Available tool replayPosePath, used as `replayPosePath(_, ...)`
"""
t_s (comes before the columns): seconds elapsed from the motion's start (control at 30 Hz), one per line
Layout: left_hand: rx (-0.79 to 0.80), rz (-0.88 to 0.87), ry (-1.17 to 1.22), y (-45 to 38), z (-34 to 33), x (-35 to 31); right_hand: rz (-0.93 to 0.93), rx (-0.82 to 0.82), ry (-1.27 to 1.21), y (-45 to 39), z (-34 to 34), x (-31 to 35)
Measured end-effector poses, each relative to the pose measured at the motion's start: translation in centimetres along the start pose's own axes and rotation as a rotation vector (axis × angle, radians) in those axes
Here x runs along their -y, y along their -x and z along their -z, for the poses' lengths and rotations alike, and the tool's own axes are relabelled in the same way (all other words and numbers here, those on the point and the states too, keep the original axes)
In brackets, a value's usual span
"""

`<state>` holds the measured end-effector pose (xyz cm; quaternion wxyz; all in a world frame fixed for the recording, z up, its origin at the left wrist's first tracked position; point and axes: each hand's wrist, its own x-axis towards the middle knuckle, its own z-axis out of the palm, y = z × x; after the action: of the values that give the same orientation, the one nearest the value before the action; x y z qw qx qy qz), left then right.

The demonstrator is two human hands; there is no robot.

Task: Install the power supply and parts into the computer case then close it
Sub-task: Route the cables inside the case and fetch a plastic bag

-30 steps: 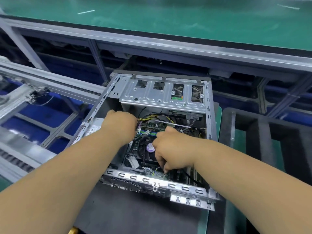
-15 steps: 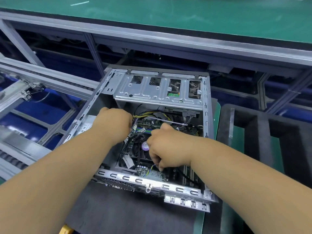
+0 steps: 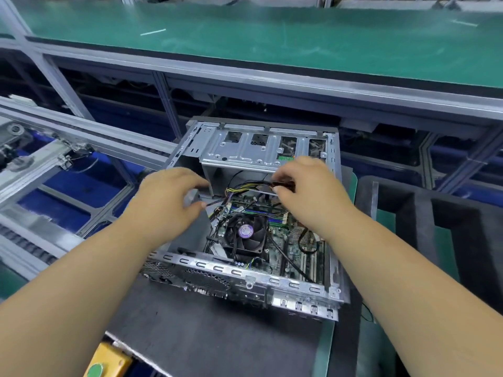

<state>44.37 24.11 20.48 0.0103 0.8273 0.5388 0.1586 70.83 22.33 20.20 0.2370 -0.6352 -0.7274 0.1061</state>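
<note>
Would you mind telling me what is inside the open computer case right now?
Inside the computer case: a motherboard, a black cooling fan and yellow-black cables pinched by the right hand. The left hand hides the left corner.

Silver-grey computer case (image 3: 261, 148) with punched slots, black fan (image 3: 246, 235) wearing a purple sticker, green motherboard (image 3: 275, 213), yellow-and-black cables (image 3: 245, 186), all on a black mat (image 3: 204, 336) beside a green belt (image 3: 272, 42).

An electronics assembly line in a factory: long green-matted conveyor surface (image 3: 272, 44) on grey aluminium framing (image 3: 245, 85), roller track (image 3: 40, 164) at left, black foam packing tray (image 3: 449, 227) at right.
</note>
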Motion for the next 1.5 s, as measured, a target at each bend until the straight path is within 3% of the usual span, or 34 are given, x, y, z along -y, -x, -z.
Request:
replayPosePath(0.13, -0.039, 0.331, -0.048, 1.9, 0.2, 1.4, -0.319, -0.148, 0.202, 2.1, 0.9, -0.9)
replayPosePath(0.2, 0.021, 0.478, 0.006, 2.4, 0.0, 2.2, -0.482, -0.049, 0.187, 3.2, 0.7, -0.8)
replayPosePath(0.3, 0.147, 0.563, 0.125, 2.7, -0.8, 3.1, -0.684, 0.166, 0.095, 4.0, -0.3, -0.4)
replayPosePath(0.6, 0.175, 0.482, 0.15, 3.2, -1.1, 4.4, -0.723, 0.142, 0.192, 5.4, -0.8, 1.3)
replayPosePath(1.0, 0.228, 0.331, 0.191, 3.3, 0.1, 6.0, -0.875, 0.032, 0.14, 9.1, -1.8, 4.6)
replayPosePath(1.1, 0.178, 0.292, 0.318, 3.9, 1.2, 6.9, -0.838, -0.126, 0.164, 9.4, -1.4, 6.9)
replayPosePath(1.23, 0.009, 0.111, 0.56, 6.7, 3.5, 8.4, -0.638, -0.309, 0.024, 9.4, -1.6, 12.6)
replayPosePath(1.37, -0.061, 0.032, 0.714, 10.4, 6.1, 10.0, -0.449, -0.356, -0.214, 9.0, -2.7, 18.4)
replayPosePath(1.5, -0.196, 0.095, 0.768, 14.0, 8.3, 11.3, -0.286, -0.374, -0.371, 8.6, -3.4, 22.8)
